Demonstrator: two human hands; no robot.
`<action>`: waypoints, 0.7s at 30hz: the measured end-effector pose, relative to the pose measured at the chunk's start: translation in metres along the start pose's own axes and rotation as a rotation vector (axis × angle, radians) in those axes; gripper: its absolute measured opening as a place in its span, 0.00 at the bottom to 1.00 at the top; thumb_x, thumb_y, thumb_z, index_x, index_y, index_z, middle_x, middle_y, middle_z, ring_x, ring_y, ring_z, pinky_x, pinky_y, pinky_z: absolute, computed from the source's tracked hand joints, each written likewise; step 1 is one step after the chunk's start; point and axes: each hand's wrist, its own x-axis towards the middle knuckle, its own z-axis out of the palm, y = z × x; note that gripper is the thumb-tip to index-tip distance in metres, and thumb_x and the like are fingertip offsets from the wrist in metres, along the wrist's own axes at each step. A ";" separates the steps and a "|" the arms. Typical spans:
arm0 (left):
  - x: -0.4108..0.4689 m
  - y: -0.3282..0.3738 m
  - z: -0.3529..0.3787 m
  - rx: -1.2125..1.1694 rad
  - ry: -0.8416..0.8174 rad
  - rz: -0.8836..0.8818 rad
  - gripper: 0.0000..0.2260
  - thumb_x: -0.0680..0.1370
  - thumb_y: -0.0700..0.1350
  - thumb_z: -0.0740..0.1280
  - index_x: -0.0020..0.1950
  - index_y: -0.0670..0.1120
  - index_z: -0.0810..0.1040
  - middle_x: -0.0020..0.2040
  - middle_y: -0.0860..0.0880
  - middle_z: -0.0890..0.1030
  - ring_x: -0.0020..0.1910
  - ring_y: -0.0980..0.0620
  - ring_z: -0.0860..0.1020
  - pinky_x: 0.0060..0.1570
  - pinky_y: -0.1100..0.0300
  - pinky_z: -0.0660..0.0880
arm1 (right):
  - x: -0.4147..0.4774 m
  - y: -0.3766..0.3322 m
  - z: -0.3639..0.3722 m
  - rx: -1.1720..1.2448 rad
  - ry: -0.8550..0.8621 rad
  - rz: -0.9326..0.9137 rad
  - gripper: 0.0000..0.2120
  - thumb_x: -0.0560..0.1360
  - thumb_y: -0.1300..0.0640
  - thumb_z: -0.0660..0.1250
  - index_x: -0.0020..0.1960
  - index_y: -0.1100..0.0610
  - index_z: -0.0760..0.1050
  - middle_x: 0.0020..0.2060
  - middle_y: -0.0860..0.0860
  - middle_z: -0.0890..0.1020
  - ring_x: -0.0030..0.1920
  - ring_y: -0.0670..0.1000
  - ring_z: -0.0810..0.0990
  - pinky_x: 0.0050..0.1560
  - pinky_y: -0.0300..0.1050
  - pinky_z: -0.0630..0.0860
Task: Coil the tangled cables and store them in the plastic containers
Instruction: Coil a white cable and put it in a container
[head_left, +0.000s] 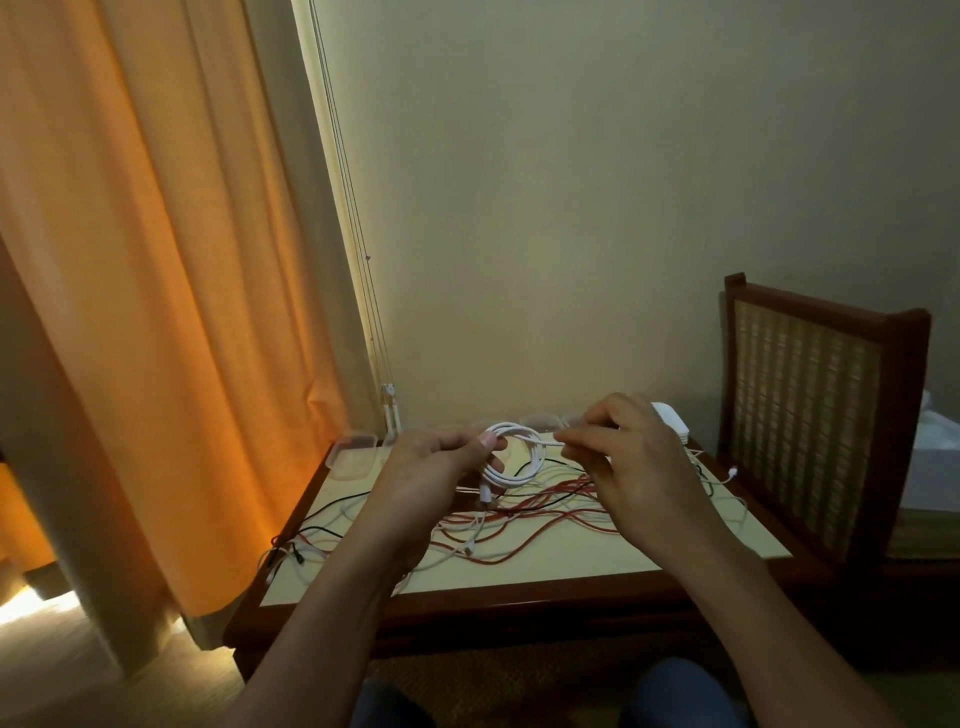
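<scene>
A white cable (519, 457) is wound into a small coil above the table. My left hand (431, 473) grips the coil's left side, thumb through the loop. My right hand (634, 457) pinches the cable's free end just right of the coil. Below them a tangle of red, white and black cables (524, 525) lies spread across the low table (571, 566). A clear plastic container (353, 456) sits at the table's far left corner. More clear containers (540, 420) stand along the far edge, partly hidden behind my hands.
An orange curtain (130, 312) hangs at the left, close to the table. A wooden chair back with woven panel (810, 415) stands at the right edge. A white stack of lids (672, 423) peeks from behind my right hand. My knees (675, 696) are below the table's front edge.
</scene>
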 end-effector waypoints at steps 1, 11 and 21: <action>0.000 0.000 0.000 -0.029 -0.031 -0.024 0.10 0.82 0.44 0.68 0.49 0.39 0.86 0.46 0.44 0.86 0.46 0.44 0.84 0.44 0.52 0.81 | 0.000 -0.001 -0.001 0.037 0.025 0.016 0.10 0.73 0.63 0.76 0.53 0.54 0.86 0.43 0.48 0.81 0.45 0.46 0.75 0.45 0.39 0.71; -0.005 -0.002 0.012 -0.010 -0.047 0.023 0.08 0.82 0.44 0.68 0.53 0.46 0.88 0.50 0.43 0.87 0.52 0.43 0.84 0.41 0.57 0.81 | 0.001 -0.025 0.000 1.324 -0.091 0.837 0.09 0.77 0.63 0.68 0.55 0.64 0.84 0.49 0.61 0.86 0.51 0.59 0.85 0.52 0.50 0.82; -0.004 -0.002 0.016 -0.019 0.042 0.102 0.07 0.80 0.42 0.70 0.51 0.48 0.89 0.43 0.47 0.87 0.40 0.49 0.83 0.42 0.57 0.83 | -0.011 -0.044 -0.009 1.336 -0.291 0.655 0.12 0.78 0.51 0.66 0.56 0.53 0.85 0.47 0.46 0.85 0.47 0.43 0.81 0.50 0.39 0.72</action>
